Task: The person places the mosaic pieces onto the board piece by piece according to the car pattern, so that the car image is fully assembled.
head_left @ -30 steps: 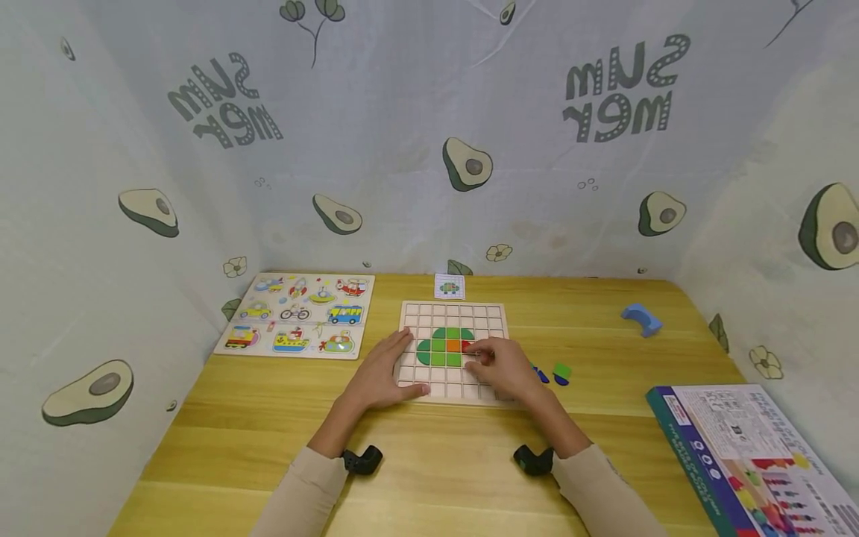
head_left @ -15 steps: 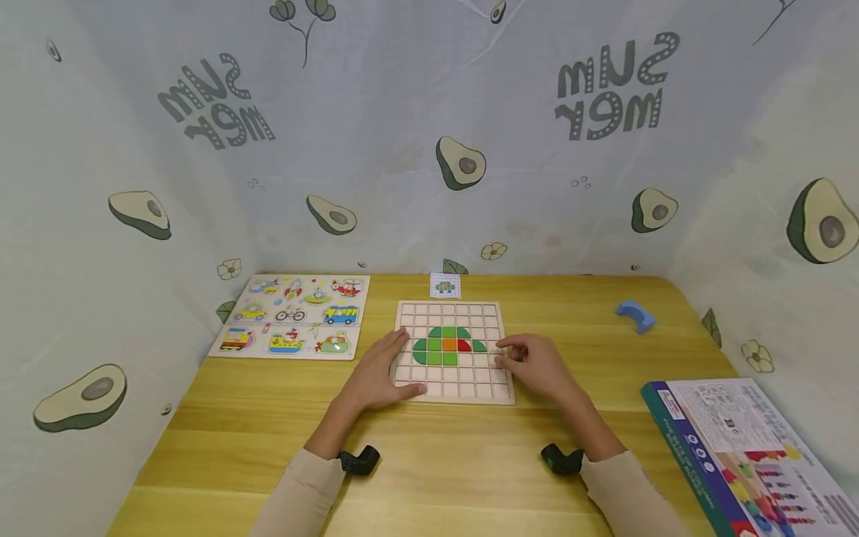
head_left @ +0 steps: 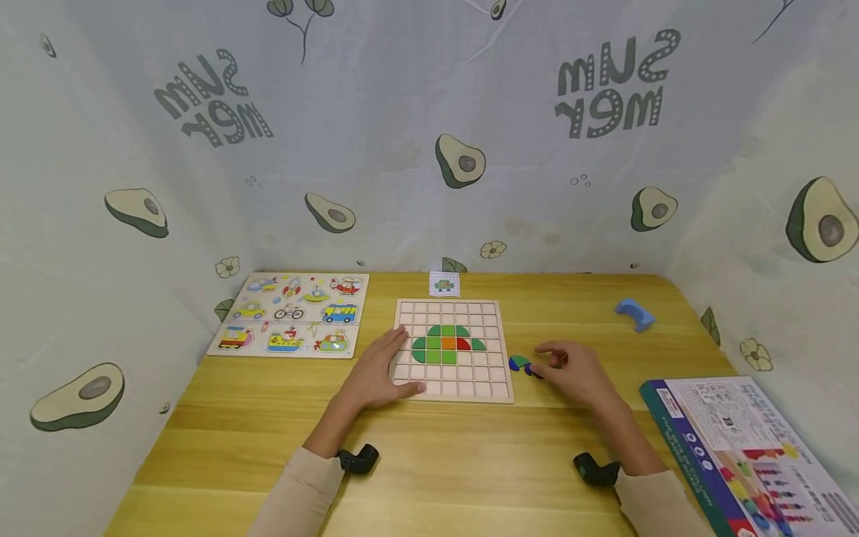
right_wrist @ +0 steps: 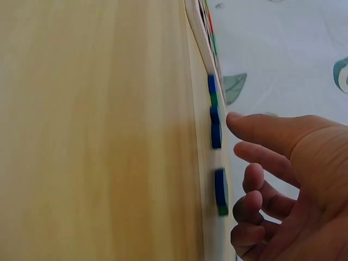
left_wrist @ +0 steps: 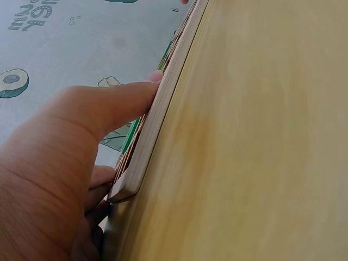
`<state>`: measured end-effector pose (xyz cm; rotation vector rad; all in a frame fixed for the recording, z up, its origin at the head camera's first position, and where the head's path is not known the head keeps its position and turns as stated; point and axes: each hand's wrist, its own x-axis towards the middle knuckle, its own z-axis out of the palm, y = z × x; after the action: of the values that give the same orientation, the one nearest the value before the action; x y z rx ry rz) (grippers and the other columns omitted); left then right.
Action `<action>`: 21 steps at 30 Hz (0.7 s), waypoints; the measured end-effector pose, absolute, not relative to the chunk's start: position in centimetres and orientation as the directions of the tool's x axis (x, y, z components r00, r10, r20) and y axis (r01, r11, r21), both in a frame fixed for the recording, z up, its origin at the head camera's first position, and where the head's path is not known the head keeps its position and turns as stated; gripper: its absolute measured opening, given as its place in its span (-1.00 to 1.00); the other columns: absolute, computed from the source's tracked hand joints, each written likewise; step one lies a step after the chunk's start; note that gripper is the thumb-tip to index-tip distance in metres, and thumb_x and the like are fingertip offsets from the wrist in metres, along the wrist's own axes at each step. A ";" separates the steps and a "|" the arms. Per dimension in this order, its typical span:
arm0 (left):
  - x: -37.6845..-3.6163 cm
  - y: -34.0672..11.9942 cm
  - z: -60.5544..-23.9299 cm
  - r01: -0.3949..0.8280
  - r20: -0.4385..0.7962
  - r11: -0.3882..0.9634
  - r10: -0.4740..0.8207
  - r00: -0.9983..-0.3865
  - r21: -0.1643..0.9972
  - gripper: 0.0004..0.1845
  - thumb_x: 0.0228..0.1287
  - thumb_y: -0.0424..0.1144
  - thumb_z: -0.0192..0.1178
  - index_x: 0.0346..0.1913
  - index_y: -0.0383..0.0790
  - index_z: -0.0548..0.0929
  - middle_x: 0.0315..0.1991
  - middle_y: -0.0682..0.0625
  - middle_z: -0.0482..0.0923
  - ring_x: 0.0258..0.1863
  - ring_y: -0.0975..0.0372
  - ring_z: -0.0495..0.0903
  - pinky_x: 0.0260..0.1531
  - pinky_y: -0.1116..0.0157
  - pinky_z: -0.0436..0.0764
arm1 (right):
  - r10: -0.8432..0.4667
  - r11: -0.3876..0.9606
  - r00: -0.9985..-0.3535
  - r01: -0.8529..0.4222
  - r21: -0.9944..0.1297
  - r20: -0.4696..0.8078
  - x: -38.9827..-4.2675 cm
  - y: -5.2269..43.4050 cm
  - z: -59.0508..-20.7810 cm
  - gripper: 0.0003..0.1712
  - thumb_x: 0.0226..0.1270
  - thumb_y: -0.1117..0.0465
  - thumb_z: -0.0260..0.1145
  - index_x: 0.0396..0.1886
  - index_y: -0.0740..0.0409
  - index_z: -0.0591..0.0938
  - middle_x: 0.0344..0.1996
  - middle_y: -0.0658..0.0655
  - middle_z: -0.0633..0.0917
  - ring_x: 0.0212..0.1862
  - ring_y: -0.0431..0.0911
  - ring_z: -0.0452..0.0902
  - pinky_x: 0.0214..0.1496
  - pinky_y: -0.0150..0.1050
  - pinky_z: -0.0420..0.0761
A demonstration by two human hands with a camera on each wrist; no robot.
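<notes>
A wooden grid board (head_left: 452, 391) lies mid-table, with green, orange and red tiles (head_left: 446, 344) set in a domed shape. My left hand (head_left: 397, 365) rests flat on the board's left side. In the left wrist view its thumb (left_wrist: 109, 103) lies along the board's edge (left_wrist: 147, 147). My right hand (head_left: 539, 360) hovers just right of the board, fingers loosely curled and holding nothing. It is beside small loose blue and green pieces (head_left: 520, 363). In the right wrist view the thumb tip (right_wrist: 235, 119) is close to a blue piece (right_wrist: 216, 133), and another piece (right_wrist: 220, 191) lies under the fingers.
A vehicle peg puzzle (head_left: 291, 313) lies at the back left. A small pattern card (head_left: 444, 284) stands behind the board. A blue arch block (head_left: 634, 313) sits at the back right. A printed box (head_left: 745, 455) fills the near right corner. Avocado-print cloth walls surround the table.
My right hand has left the board and moved right to the loose pieces. A red tile and a green quarter tile now lie uncovered on the board. My left hand has stayed put.
</notes>
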<state>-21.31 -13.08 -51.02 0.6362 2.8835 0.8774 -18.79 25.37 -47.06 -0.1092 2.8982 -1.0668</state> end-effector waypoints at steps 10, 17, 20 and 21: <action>-21.2 -13.1 -51.0 0.365 0.051 0.756 0.404 -0.913 0.544 0.19 0.05 0.43 0.31 0.64 -0.16 0.16 0.67 -0.02 0.07 0.65 -0.02 0.06 0.59 -0.11 0.14 | -0.086 0.779 -0.993 -0.014 -0.627 -0.084 -17.8 28.1 -46.7 -0.44 0.29 0.02 0.52 0.16 0.28 0.68 -0.32 0.10 0.62 -0.30 -0.07 0.43 -0.30 -0.26 0.43; -21.1 -13.0 -50.8 0.360 0.055 0.749 0.399 -0.915 0.556 0.19 0.04 0.43 0.31 0.64 -0.16 0.17 0.67 -0.02 0.07 0.65 -0.02 0.06 0.59 -0.12 0.14 | -0.132 0.779 -0.986 -0.039 -0.626 -0.104 -17.6 29.3 -46.3 -0.47 0.29 0.04 0.52 0.11 0.29 0.68 -0.26 0.13 0.64 -0.31 -0.09 0.43 -0.32 -0.27 0.44; -21.1 -13.0 -50.8 0.362 0.065 0.742 0.398 -0.915 0.564 0.19 0.04 0.41 0.32 0.63 -0.17 0.18 0.66 -0.03 0.09 0.64 -0.03 0.08 0.57 -0.14 0.16 | -0.117 0.778 -0.987 -0.022 -0.628 -0.111 -17.7 29.3 -46.5 -0.48 0.31 0.03 0.50 0.13 0.28 0.68 -0.26 0.12 0.63 -0.31 -0.09 0.42 -0.32 -0.27 0.43; -21.1 -13.0 -50.9 0.363 0.066 0.743 0.397 -0.915 0.563 0.19 0.04 0.41 0.33 0.63 -0.17 0.18 0.66 -0.03 0.10 0.64 -0.03 0.08 0.57 -0.14 0.18 | -0.107 0.776 -0.988 -0.014 -0.630 -0.111 -17.7 29.3 -46.6 -0.48 0.31 0.03 0.50 0.13 0.26 0.68 -0.26 0.11 0.63 -0.31 -0.08 0.42 -0.31 -0.27 0.43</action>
<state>-21.11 -13.00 -50.88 0.6283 2.8780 0.9104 -17.73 29.28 -46.64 -0.0971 2.8273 -1.0011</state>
